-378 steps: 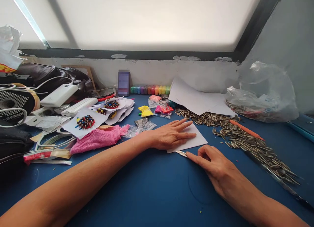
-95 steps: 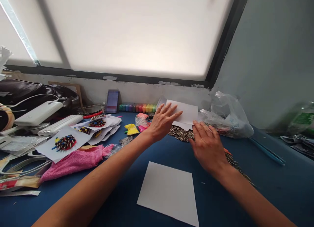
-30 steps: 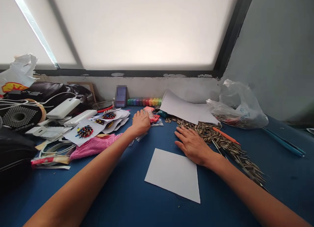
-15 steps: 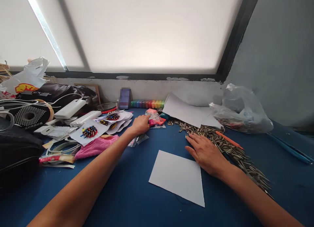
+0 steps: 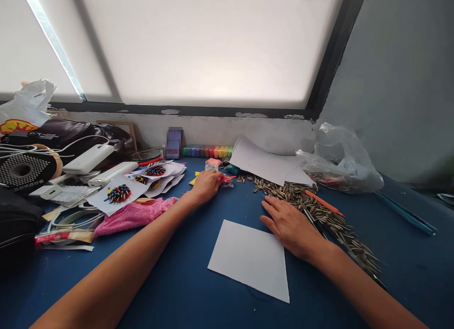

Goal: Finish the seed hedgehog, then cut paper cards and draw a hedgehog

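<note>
My left hand point(image 5: 206, 186) is among small plastic packets in the middle of the table. Its fingers are curled down, and what they hold, if anything, is hidden. A red packet point(image 5: 227, 178) lies at its fingertips and a yellow packet point(image 5: 194, 178) shows on its other side. A pale pink packet point(image 5: 213, 164) sits just behind. My right hand point(image 5: 289, 225) rests flat with its fingers spread, by the edge of a heap of striped sunflower seeds point(image 5: 333, 225). Partly beside its wrist lies a blank white sheet point(image 5: 250, 260).
Left are paper cards with seed designs point(image 5: 118, 194), a pink cloth point(image 5: 136, 216), a white power bank point(image 5: 88, 159) and black bags. Behind stand a phone point(image 5: 174, 143) and a row of coloured blocks point(image 5: 207, 151). An orange pen point(image 5: 324, 203) crosses the seeds; a plastic bag point(image 5: 340, 170) sits right.
My left hand has shifted right over the packets, covering the bright pink one and uncovering a yellow one. My right hand stays flat by the seeds. The whole view has shifted slightly.
</note>
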`<state>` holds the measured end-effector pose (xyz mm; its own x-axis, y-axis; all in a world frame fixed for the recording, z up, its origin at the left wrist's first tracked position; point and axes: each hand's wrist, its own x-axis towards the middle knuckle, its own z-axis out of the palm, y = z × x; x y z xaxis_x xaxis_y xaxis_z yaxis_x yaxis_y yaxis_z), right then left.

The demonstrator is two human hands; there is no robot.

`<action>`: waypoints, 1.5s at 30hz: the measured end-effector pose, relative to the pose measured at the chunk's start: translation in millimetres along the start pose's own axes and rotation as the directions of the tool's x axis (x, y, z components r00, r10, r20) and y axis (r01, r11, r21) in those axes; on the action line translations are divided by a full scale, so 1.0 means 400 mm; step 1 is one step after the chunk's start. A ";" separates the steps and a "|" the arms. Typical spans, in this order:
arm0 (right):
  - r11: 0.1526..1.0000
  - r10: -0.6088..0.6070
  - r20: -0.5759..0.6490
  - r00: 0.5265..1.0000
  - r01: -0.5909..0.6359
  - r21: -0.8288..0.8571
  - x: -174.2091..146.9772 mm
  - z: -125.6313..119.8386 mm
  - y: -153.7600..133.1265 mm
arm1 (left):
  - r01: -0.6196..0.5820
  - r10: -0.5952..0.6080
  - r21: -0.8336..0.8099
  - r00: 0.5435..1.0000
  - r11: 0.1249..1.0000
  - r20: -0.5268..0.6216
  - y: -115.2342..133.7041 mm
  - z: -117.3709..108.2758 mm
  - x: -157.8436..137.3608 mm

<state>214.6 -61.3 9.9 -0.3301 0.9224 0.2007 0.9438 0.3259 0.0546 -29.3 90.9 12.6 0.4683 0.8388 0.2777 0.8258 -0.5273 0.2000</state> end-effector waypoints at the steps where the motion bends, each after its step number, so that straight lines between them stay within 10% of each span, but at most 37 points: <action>1: 1.000 0.018 -0.003 1.000 -0.018 -0.008 -0.001 0.001 0.004 | 0.002 -0.002 -0.010 1.000 1.000 -0.012 0.000 -0.006 0.002; 28: 0.996 0.079 -0.005 0.997 -0.079 0.045 0.000 -0.045 -0.017 | -0.079 0.058 -0.238 0.994 0.968 -0.095 0.028 -0.009 0.001; 32: 0.986 0.146 0.053 0.988 -0.150 0.079 -0.003 -0.064 -0.031 | -0.086 0.103 -0.274 0.993 0.958 0.049 0.068 -0.055 -0.006; 40: 0.970 0.150 0.257 0.955 -0.193 0.149 -0.012 -0.102 -0.038 | -0.158 0.347 -0.347 0.728 0.924 0.592 0.146 -0.118 -0.039; 45: 0.968 0.131 0.331 0.934 -0.192 0.159 -0.010 -0.120 -0.051 | -0.170 0.299 -0.254 0.692 0.952 0.657 0.169 -0.131 -0.048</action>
<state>197.5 -81.6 54.9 -0.1895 0.9734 -0.1289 0.9751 0.1711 -0.1412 1.1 32.2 70.2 0.7774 0.5123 -0.3651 0.6269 -0.6788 0.3824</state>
